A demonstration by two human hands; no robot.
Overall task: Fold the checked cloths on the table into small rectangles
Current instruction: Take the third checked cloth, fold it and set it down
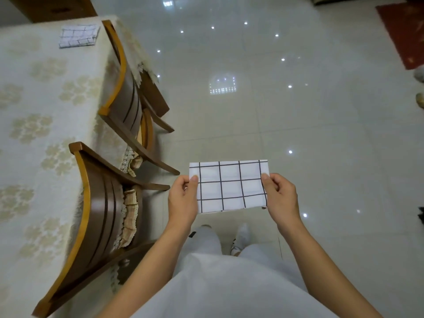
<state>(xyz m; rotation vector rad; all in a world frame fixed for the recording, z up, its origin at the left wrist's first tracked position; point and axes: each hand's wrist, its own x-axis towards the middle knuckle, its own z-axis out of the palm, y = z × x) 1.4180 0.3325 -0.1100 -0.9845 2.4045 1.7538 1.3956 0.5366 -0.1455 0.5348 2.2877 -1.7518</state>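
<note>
A person in pale clothing stands on a glossy tiled floor (309,125), white shoes (242,236) showing below the hem. Both arms reach forward, holding a folded checked cloth (230,187) in mid-air above the floor, to the right of the table. The left hand (182,199) pinches the cloth's left edge with the thumb on top, and the right hand (281,198) pinches the right edge the same way, keeping the white, black-lined rectangle taut between them. To the left, a near wooden chair (96,216) and a far wooden chair (125,88) are pushed in against the table (34,115), which is draped in a cream floral covering. A second checked cloth (79,36), folded small, lies flat near the table's far edge. A red rug (403,33) lies at far right.
</note>
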